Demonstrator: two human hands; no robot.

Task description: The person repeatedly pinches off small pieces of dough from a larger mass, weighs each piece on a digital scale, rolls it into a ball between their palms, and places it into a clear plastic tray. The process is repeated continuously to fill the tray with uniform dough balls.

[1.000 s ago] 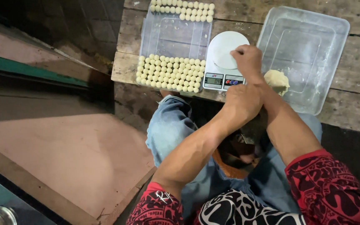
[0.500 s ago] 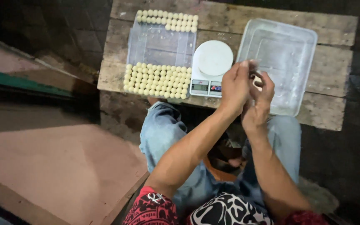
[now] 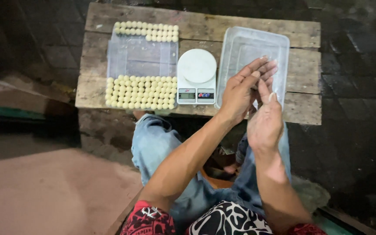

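Together both hands point(image 3: 253, 102) press palm-to-palm, fingers pointing away.

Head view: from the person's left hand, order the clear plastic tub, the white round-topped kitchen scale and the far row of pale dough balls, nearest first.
From the left hand:
1. Clear plastic tub, right behind the hand, on the right of the bench.
2. White round-topped kitchen scale, just left of the hand.
3. Far row of pale dough balls, at the bench's back left.

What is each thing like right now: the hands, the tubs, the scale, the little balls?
Left hand: flat, pressed against the right.
Right hand: flat, fingers up.
Right tub: open, looks empty.
Left tub: partly filled.
Balls: in neat rows.
Scale: pan bare; display too small to tell.
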